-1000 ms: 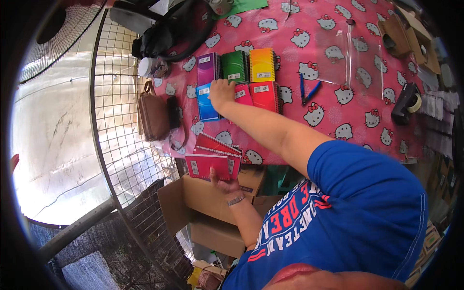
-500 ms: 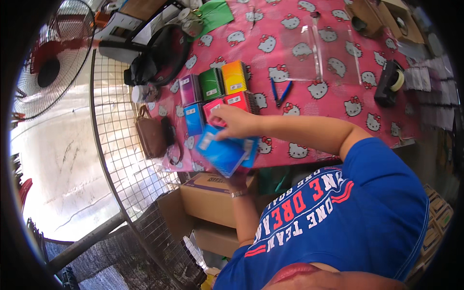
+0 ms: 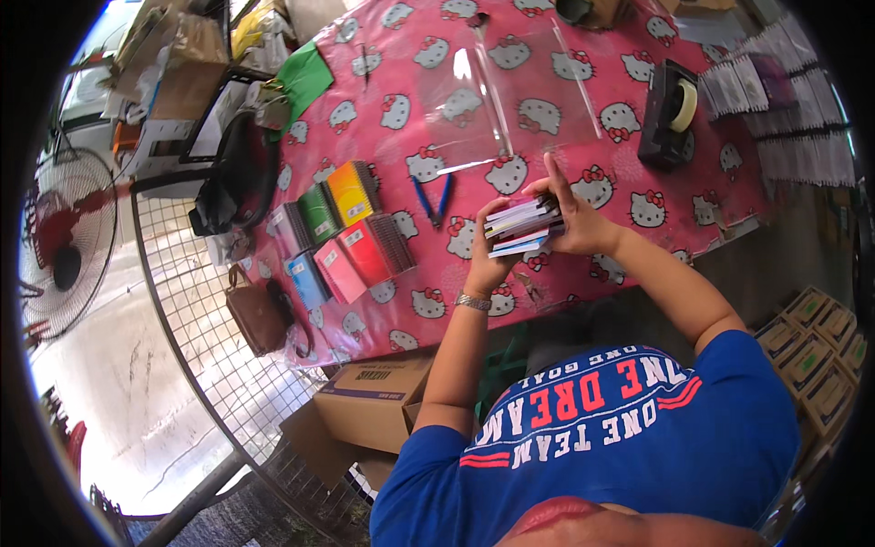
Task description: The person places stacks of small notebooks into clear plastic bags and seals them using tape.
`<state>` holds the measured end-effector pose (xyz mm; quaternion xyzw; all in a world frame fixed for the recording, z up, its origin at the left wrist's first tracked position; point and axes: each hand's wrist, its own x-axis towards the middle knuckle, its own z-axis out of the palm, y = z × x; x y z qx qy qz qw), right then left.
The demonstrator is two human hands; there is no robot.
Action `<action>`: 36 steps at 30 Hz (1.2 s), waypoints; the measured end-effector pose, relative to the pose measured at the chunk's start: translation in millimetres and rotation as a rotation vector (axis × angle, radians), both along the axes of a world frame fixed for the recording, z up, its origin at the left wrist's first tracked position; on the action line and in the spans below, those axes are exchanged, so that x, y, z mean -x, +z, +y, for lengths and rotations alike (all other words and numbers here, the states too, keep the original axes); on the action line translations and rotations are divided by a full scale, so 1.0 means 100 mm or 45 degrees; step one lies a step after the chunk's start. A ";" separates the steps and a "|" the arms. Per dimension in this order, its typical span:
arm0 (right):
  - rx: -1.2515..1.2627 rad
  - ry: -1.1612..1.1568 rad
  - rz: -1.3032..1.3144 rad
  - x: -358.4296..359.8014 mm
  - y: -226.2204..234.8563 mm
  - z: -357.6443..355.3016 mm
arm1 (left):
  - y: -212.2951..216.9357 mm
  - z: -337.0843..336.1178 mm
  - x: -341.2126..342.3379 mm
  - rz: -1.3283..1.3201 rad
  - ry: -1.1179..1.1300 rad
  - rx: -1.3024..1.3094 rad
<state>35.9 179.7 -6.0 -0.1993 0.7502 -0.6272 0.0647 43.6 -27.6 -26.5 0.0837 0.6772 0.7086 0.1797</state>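
Observation:
A small stack of spiral notebooks (image 3: 521, 221) is held between my two hands above the table, its page edges facing up. My left hand (image 3: 489, 255) grips the stack from the left side. On the opposite side, my right hand (image 3: 583, 225) presses against it, with one finger pointing up. Further left lie several small spiral notebooks in rows: a yellow one (image 3: 352, 194), a green one (image 3: 319, 215), a red one (image 3: 369, 252), a pink one (image 3: 340, 273), a blue one (image 3: 307, 281) and a purplish one (image 3: 290, 232). Blue-handled pliers (image 3: 435, 202) rest between them and my hands.
Clear plastic sheets (image 3: 456, 109) lie on the pink patterned tablecloth (image 3: 401, 114). A black tape dispenser (image 3: 668, 118) stands to the right, near wrapped packs (image 3: 802, 114). A brown bag (image 3: 257, 314) sits at the left edge, above an open carton (image 3: 369, 392). A fan (image 3: 68, 246) stands far left.
Both hands have moved right, away from the notebook rows, carrying the stack. The right hand has gone from over the rows to the stack's right side. The whole view has also shifted.

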 end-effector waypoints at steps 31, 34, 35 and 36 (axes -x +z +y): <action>-0.536 -0.060 0.341 0.11 0.14 0.26 | -0.91 0.17 0.18 0.277 0.101 0.442; -0.800 -0.254 0.517 0.00 0.15 -0.01 | -0.89 0.23 0.19 0.008 0.156 0.319; -0.966 -0.338 0.553 -0.01 -0.02 -0.06 | -0.88 0.28 0.23 0.055 0.111 0.307; -1.122 -0.405 0.588 -0.01 -0.10 -0.08 | -0.87 0.29 0.23 0.097 0.084 0.303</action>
